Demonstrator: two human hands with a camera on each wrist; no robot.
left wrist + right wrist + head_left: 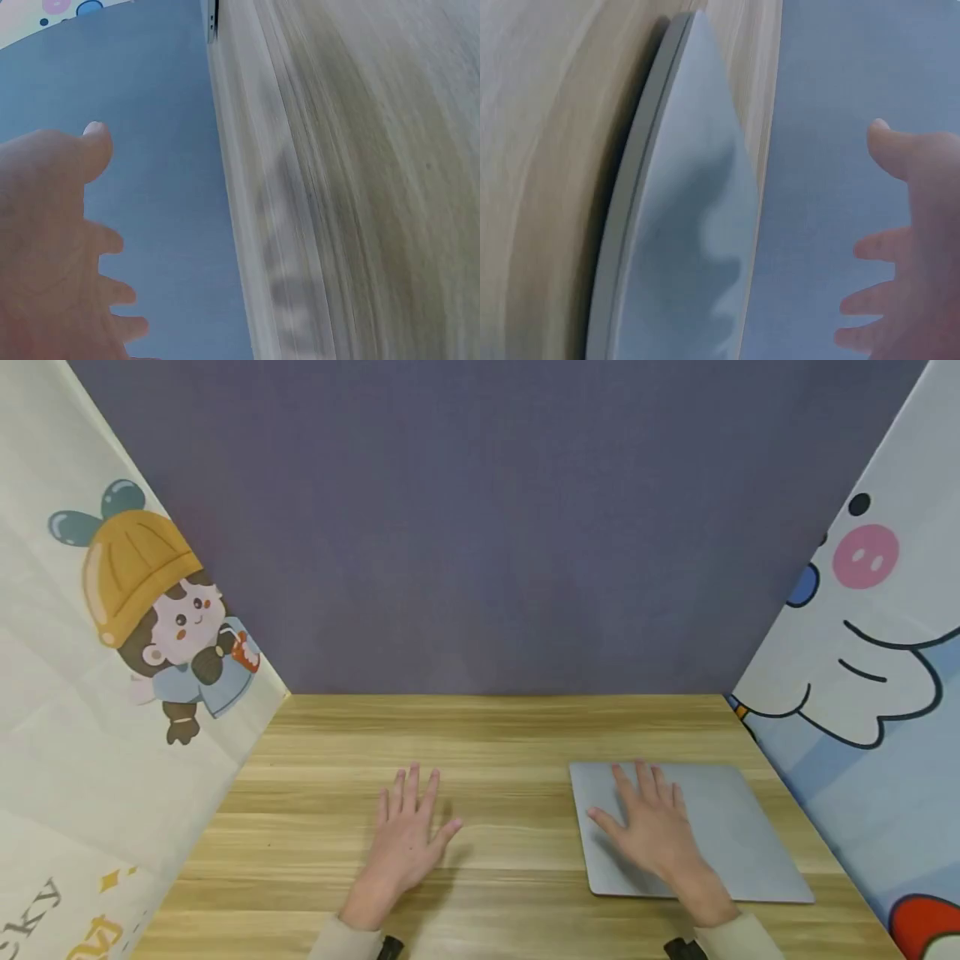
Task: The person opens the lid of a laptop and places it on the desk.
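Note:
A closed grey laptop (738, 835) lies flat on the right part of the wooden table. Over its left half hovers my right hand (654, 827), palm down with the fingers spread; the right wrist view shows its shadow on the laptop's lid (682, 247) and a gap between them. My left hand (407, 843) is held above the bare wood left of the laptop, fingers straight and spread, holding nothing. In the left wrist view that hand (52, 240) stands away from the tabletop, its shadow falling on the wood.
The wooden table (495, 727) meets a dark grey-blue panel (510, 527) at the back. A white cloth with a cartoon child (180, 618) hangs at the left; a cartoon pig cloth (885, 693) hangs at the right, close to the laptop's side. Dark bands sit at both wrists.

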